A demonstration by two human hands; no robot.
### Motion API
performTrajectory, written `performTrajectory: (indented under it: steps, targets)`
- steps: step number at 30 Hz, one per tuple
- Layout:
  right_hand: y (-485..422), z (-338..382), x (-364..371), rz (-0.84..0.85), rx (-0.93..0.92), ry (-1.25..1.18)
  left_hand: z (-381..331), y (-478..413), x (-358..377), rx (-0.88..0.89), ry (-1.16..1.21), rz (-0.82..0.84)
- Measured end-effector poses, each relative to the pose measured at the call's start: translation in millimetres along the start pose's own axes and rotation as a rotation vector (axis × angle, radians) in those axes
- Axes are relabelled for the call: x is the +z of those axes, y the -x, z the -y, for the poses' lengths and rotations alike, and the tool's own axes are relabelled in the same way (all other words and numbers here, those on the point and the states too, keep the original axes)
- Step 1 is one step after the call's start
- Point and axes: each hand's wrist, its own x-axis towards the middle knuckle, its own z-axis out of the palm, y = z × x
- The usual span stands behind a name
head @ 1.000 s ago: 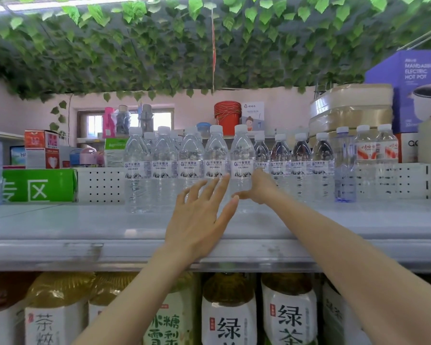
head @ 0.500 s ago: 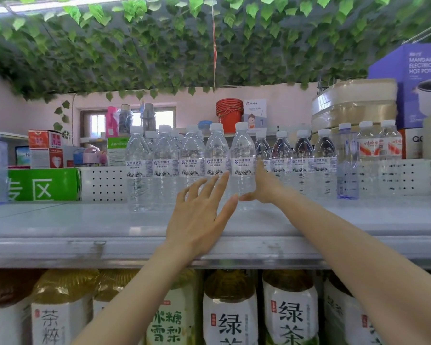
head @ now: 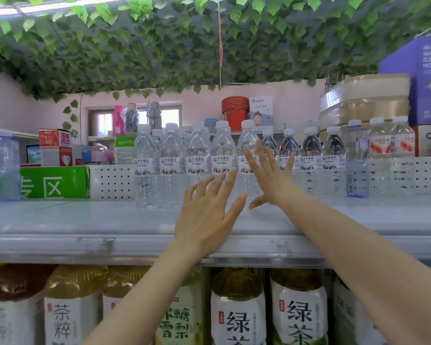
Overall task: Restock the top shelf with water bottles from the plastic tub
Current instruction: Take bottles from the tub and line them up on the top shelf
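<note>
A row of clear water bottles (head: 172, 165) with white caps and white labels stands upright on the grey top shelf (head: 85, 220). My left hand (head: 207, 212) hovers above the shelf's front edge, fingers straight and spread, holding nothing. My right hand (head: 271, 175) is raised in front of the rightmost bottle of the front row (head: 246, 143), fingers spread wide and thumb pointing down to the left; it grips nothing. More of these bottles (head: 311, 158) stand further back to the right. The plastic tub is out of view.
A green carton (head: 52, 183) and a white perforated divider (head: 111, 181) sit left of the bottles. A tall blue-tinted bottle (head: 356, 160) and red-labelled bottles (head: 391, 145) stand at right. Large tea bottles (head: 239, 310) fill the shelf below. Leaves hang overhead.
My right hand let go of the bottle beside it and opened, fingers spreading upward. My left hand stayed almost where it was.
</note>
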Motion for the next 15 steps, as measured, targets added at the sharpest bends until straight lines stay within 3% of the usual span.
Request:
performTrajectory:
  steps: [7, 15]
  targets:
    - [4.0, 2.2, -5.4, 0.018, 0.015, -0.003, -0.5, -0.5, -2.5, -0.017, -0.007, 0.02]
    - [36.5, 7.4, -26.4, -0.024, 0.012, -0.196, 1.6, -0.7, -5.0, -0.008, -0.031, -0.006]
